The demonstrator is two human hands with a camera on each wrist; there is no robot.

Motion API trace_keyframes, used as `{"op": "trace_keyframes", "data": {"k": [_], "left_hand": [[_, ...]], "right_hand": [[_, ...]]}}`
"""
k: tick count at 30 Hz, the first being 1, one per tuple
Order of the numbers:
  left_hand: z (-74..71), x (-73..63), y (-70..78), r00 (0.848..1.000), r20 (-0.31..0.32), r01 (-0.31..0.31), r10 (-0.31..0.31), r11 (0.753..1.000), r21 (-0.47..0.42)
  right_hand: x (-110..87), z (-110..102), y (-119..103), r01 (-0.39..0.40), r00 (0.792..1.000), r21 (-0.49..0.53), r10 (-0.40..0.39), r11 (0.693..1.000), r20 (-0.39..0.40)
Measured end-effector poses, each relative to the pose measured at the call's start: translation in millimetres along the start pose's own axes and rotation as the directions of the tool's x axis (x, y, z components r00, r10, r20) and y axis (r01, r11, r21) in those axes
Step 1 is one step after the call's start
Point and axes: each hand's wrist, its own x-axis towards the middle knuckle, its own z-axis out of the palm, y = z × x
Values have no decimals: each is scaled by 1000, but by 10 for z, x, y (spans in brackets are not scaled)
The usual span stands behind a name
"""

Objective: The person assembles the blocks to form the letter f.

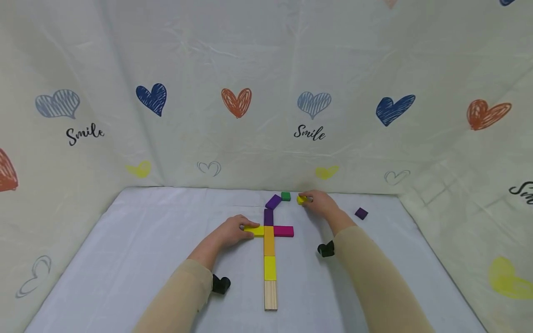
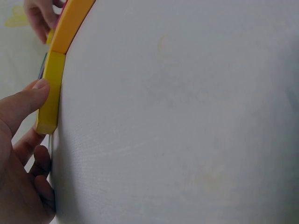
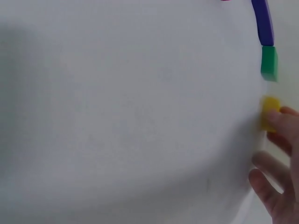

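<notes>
A row of flat blocks lies on the white cloth: a plain wooden block [image 1: 270,296], a yellow block [image 1: 269,268], an orange block [image 1: 269,241] and a purple block [image 1: 268,217]. A magenta block [image 1: 284,231] juts right from the orange one. On the opposite side, my left hand [image 1: 232,231] holds a yellow side block [image 2: 52,95] between thumb and fingers, its inner end against the orange block. Beyond the row, a tilted purple block [image 1: 273,201] meets a green block [image 1: 286,196]. My right hand [image 1: 321,203] pinches a small yellow block [image 3: 269,114], just apart from the green one.
A dark purple block [image 1: 361,213] lies alone to the right of my right hand. A cloth backdrop [image 1: 266,148] printed with hearts rises behind the table's far edge. Black wrist devices [image 1: 221,284] show at both sleeves.
</notes>
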Motion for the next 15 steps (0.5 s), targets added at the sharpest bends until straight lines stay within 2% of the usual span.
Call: {"op": "trace_keyframes", "data": {"k": [9,15], "left_hand": [[0,8,14,1000,0,2,-2,1000,4],[-9,-2,20,1000,1,1,-1,1000,3]], "right_hand": [[24,49,36,-1,999,33,2,999,-43],[32,51,82,-15,1000,79,17,997,-21]]}}
